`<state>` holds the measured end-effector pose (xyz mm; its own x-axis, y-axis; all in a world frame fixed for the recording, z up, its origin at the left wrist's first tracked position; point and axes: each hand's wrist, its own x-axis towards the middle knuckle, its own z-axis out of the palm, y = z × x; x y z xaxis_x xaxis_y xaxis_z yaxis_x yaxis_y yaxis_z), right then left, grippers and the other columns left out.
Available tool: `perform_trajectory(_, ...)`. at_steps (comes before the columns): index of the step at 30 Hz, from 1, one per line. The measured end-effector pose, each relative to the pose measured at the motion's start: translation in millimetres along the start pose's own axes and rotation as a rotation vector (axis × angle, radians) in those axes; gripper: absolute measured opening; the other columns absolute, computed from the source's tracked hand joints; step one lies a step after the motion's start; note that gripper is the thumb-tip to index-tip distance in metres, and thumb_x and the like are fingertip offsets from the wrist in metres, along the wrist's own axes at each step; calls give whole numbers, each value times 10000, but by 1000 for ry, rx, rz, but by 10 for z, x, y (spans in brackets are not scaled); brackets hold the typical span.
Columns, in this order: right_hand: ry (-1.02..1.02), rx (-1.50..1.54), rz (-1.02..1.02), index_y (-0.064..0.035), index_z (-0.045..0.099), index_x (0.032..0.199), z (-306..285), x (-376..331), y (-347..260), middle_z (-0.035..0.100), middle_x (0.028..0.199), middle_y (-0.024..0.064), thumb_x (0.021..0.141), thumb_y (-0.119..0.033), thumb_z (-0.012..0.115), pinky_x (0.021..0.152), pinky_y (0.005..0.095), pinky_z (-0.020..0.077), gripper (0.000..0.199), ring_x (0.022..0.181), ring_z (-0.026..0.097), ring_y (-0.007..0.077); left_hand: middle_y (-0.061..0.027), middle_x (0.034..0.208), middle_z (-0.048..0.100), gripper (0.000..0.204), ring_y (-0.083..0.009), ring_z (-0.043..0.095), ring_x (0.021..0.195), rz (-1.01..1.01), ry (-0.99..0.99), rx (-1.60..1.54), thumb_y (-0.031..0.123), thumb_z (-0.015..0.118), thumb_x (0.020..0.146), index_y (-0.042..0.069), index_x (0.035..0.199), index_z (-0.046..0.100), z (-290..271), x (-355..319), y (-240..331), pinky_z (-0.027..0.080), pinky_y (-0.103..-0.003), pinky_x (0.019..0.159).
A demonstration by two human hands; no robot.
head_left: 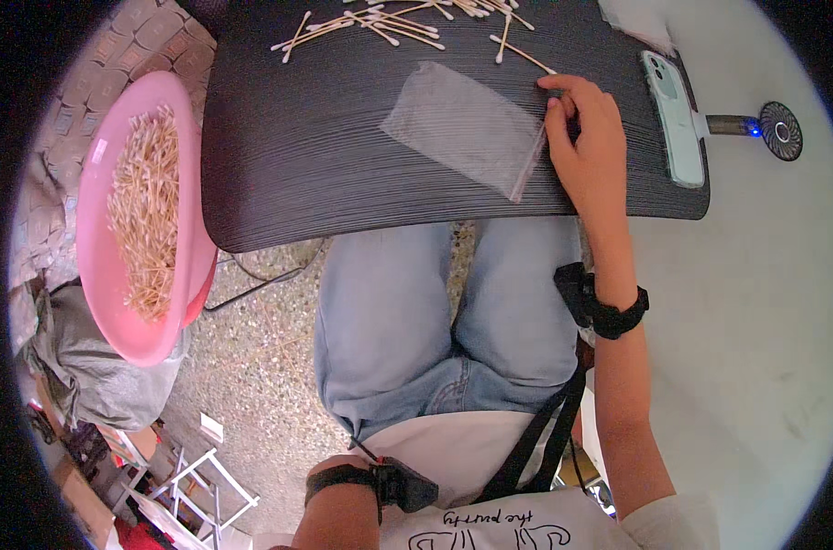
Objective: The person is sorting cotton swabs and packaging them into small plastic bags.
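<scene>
My right hand [589, 128] is over the right part of the black ribbed table [297, 156]. Its fingers are half bent, with a gap between the index fingertip and the thumb, and I see nothing held in it. Just beyond the index fingertip ends a cotton swab [526, 57]. Beside the thumb lies a flat clear plastic bag [467, 128], slanting across the table. More cotton swabs [380, 23] are scattered along the far side. My left forearm [338, 513], with a black strap on it, shows at the lower edge; the left hand itself is out of sight.
On the left stands a pink basin [95, 220] holding a heap of swabs. A phone [673, 119] and a small round fan [781, 131] are at the right edge. Another clear plastic piece [638, 23] lies at the far right. A grey sack [104, 357] sits below the basin.
</scene>
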<state>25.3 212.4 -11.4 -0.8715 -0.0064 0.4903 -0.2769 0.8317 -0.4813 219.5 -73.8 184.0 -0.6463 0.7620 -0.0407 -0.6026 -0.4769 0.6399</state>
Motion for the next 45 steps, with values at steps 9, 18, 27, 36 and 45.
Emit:
perform_trajectory(9,4,-13,9,-66,613,1014,-19,8,9,549,798,99,850,-59,561,711,382,430,172,753,511,262,-196,1032,640,177,-328,638,940,84,22,20,92,550,880,-2,1013,617,50,30,42,512,-401,772)
perform_trajectory(18,19,-26,-14,-64,609,998,-3,-3,35,555,798,98,846,-55,565,709,381,430,159,759,517,261,-201,1050,636,198,-344,633,957,156,33,2,102,567,873,8,1039,619,84,-19,36,512,-424,787)
perform_trajectory(27,11,-18,-17,-76,607,1010,0,-7,-34,553,798,93,851,-62,575,733,377,430,162,766,522,259,-206,1069,633,223,-359,628,975,240,65,5,113,585,865,19,1065,620,216,-68,-17,511,-446,802)
perform_trajectory(36,-9,-19,-7,-78,611,1008,-18,9,39,551,788,85,853,-71,572,728,380,427,160,765,523,258,-211,1087,629,251,-375,622,993,304,89,-27,123,603,858,30,1090,621,276,-200,3,511,-469,817)
perform_trajectory(45,23,4,-41,-62,611,999,59,-11,20,547,792,106,839,-65,563,711,396,422,167,772,515,281,-216,1106,625,281,-390,617,1011,392,33,-97,133,621,850,41,1116,622,0,-111,42,510,-492,833)
